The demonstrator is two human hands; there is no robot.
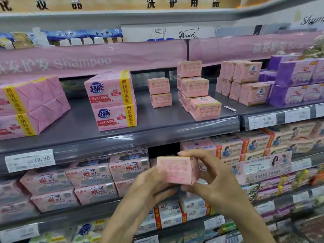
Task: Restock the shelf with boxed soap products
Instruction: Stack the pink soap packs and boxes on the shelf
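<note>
Soap box (175, 170): matt pink card, creased edges. Shelf (157, 123): smooth grey metal, dull sheen. Big pink packs (112, 100): folded paper wrap, glossy yellow tape bands. Price strip (105, 148): clear glossy plastic over paper tags. Banner (91, 57): matt pink.

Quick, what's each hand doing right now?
Left hand: holding the small pink cardboard soap box.
Right hand: gripping the same box.

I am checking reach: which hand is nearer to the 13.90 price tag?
Left. The left hand is to the right of the 13.90 price tag, holding the left end of the small pink box. The right hand holds the other end, farther right.
</note>
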